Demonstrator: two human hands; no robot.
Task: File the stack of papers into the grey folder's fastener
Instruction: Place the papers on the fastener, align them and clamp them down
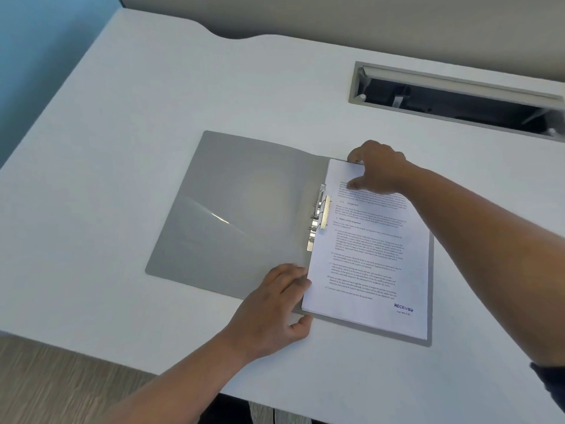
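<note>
Left hand: the left hand point(276, 304) lies at the near end of the folder's spine, fingers fairly straight and pressing the lower left edge of the paper stack, thumb hooked at the folder's near edge; likely it is squaring the sheets against the spine.

Right hand: the right hand point(377, 169) reaches to the stack's far edge, thumb on the top sheet and curled fingers over that far left corner, pinching it, probably to hold the pages aligned at the holes.

Papers: the white stack of printed sheets point(373, 258), stamped "RECEIVED" near its lower right corner, rests on the folder's right half, its left margin at the fastener.

Fastener: the silver metal fastener with a pale clamp bar point(321, 214) sits along the spine; the bar overlaps the stack's left margin. Whether the prongs pass through the holes cannot be told.

Folder: the grey plastic folder point(235, 209) lies open and flat, left cover bare and glossy, toward the near edge of the desk.

Desk: the white desk point(122, 148) carries it all; a grey-framed cable slot point(452, 99) is sunk in near the far right edge.
</note>
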